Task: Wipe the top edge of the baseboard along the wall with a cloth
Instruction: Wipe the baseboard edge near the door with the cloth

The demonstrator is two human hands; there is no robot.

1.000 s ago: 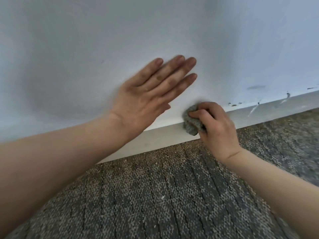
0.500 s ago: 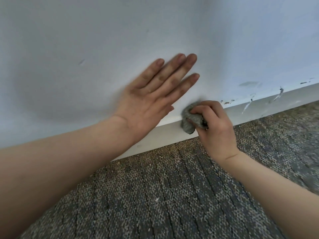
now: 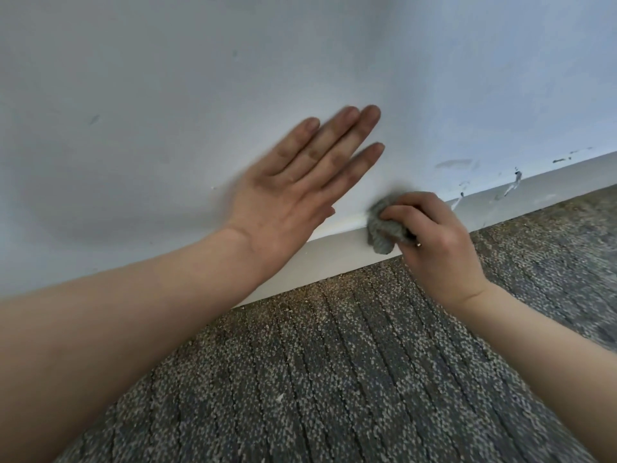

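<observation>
Left hand (image 3: pixel 300 195) blocks baseboard (image 3: pixel 551 192) leftward; rightward lies open.

My only view comes from the head-worn wide-angle camera, looking forward and down from close in, so the wall (image 3: pixel 167 78) fills the upper half and the carpet (image 3: pixel 334 379) the lower. The baseboard (image 3: pixel 334 259) crosses the frame on a slant, rising toward the right, and both forearms reach in from the bottom corners. The left hand (image 3: pixel 293 198) and the right hand (image 3: pixel 434 238), which grips the cloth (image 3: pixel 380 232), sit near centre, at arm's length from the lens.
</observation>
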